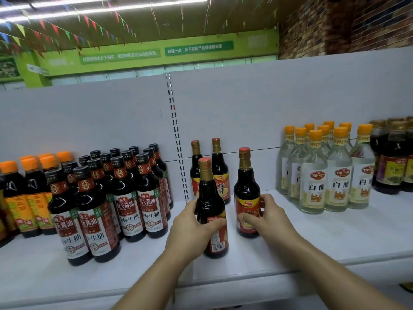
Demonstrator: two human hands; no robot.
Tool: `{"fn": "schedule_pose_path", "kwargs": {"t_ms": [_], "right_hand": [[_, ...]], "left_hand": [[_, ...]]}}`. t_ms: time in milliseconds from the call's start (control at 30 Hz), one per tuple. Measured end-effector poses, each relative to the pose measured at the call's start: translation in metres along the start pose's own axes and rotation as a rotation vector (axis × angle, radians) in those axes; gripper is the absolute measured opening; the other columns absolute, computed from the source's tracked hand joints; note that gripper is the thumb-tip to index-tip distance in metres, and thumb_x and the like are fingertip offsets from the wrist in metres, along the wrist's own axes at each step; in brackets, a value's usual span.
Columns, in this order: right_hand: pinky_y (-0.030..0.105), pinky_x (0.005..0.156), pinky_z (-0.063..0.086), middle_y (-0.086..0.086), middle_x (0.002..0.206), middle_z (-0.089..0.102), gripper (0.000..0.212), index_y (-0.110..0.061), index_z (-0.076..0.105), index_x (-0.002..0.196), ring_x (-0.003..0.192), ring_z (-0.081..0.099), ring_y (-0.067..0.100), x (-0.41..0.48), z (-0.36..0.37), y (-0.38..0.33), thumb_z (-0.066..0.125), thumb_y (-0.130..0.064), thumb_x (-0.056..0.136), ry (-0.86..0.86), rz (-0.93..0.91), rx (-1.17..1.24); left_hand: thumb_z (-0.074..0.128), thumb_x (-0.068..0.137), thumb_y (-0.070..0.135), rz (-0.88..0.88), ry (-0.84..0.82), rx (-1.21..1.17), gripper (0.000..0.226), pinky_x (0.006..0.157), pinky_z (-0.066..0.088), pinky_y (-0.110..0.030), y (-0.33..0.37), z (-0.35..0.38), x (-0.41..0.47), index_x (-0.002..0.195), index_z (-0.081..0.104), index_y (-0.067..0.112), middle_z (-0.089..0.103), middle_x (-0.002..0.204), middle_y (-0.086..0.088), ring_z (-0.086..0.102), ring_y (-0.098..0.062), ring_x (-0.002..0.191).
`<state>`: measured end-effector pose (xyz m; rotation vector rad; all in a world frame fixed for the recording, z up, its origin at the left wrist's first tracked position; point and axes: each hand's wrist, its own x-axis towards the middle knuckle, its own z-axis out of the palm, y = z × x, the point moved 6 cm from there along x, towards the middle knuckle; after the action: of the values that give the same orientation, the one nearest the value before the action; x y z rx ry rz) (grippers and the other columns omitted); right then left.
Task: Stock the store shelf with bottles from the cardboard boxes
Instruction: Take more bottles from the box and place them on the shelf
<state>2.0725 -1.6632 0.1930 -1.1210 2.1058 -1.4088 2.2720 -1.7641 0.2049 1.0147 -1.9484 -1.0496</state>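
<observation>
The left hand (190, 224) grips the lower body of a dark bottle (210, 193), with the thumb across the label and the fingers curled behind it. The right hand (266, 218) holds a second dark bottle (245, 184) in the same way, thumb in front on the label and fingers around the far side. Both bottles stand upright on the white shelf (312, 238), not far from its front edge, with a gap between them. The one in the left hand is a little closer to the person.

I judge that these bottles are glass and full, so they are heavy for their size, stiff, and can break if they knock together or tip over. The surface looks smooth and shiny, so it may slip. The wide body at the label is the safe place to hold, not the thin neck.

Each bottle has a gold and red cap, a long neck, very dark liquid, and a red and yellow label. The one in the left hand shows a barcode toward the person.

Beyond the left hand, two bottles of the same kind (220, 168) stand close to the back panel (245, 108). Left of the left hand is a tight group of black-capped soy sauce bottles (125, 198). Well to the right of the right hand stand clear vinegar bottles (335, 175) with orange caps.
</observation>
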Motion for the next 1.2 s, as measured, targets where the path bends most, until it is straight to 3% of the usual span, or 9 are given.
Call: {"fn": "schedule_pose_path", "kwargs": {"t_ms": [300,667,1000,1200], "right_hand": [[0.048,0.108,0.049,0.004,0.14,0.059,0.069,-0.017,0.041,0.143,0.125,0.06,0.028,0.049,0.005,-0.003,0.079,-0.033,0.089,-0.01,0.001,-0.049],[0.049,0.109,0.047,0.008,0.142,0.057,0.065,-0.013,0.038,0.146,0.129,0.057,0.033,0.098,0.013,-0.004,0.075,-0.027,0.094,-0.013,-0.011,-0.061],[0.051,0.108,0.047,0.011,0.139,0.059,0.064,-0.011,0.042,0.143,0.125,0.059,0.035,0.129,0.017,-0.004,0.076,-0.027,0.093,-0.01,-0.018,-0.075],[0.05,0.106,0.048,0.011,0.139,0.06,0.063,-0.011,0.042,0.143,0.124,0.059,0.035,0.141,0.02,-0.002,0.076,-0.027,0.093,-0.007,-0.014,-0.078]], "left_hand": [[0.086,0.082,0.039,-0.016,-0.026,0.001,0.057,0.083,0.053,-0.027,-0.002,0.0,0.013,0.13,0.055,0.042,0.064,0.11,0.026,0.061,0.001,0.094],[0.088,0.079,0.042,-0.013,-0.015,0.003,0.061,0.077,0.05,-0.022,-0.007,0.0,0.025,0.131,0.055,0.044,0.065,0.115,0.025,0.061,0.004,0.095],[0.088,0.08,0.04,-0.019,-0.023,-0.013,0.048,0.069,0.047,-0.014,-0.01,0.001,0.025,0.115,0.057,0.05,0.067,0.11,0.028,0.061,0.009,0.094],[0.087,0.081,0.038,-0.016,-0.028,-0.025,0.048,0.065,0.043,-0.008,-0.009,0.001,0.025,0.115,0.056,0.051,0.065,0.106,0.031,0.059,0.012,0.09]]}}
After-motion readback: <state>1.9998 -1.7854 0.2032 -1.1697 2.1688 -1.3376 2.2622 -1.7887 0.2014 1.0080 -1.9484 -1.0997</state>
